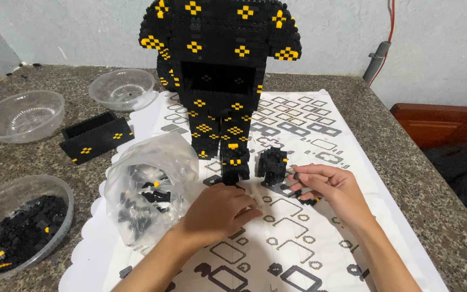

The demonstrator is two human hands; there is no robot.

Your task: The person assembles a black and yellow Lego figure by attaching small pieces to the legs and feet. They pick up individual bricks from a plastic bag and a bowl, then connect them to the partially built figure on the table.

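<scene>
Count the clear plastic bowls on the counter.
3: one bowl far left, a second bowl behind it near the wall, a third bowl of black bricks at the near left edge.

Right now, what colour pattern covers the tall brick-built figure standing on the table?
The tall brick-built figure is black with small yellow diamond-shaped motifs, clearest in the head view.

A tall brick figure (220, 70) stands at the back of the surface (406, 162), on the far end of a printed sheet (298, 238). Just before its feet sits a small brick block (272, 165). Left of the feet lies a plastic bag (149, 189) with loose bricks in it. The left hand (220, 211) rests on the sheet beside the bag; the right hand (331, 189) lies just right of the small block. Off the sheet to the left are a flat brick box (95, 136), two bowls (21, 114) (124, 88) behind it (both toward the wall), and a nearer bowl of bricks (17, 230).
</scene>
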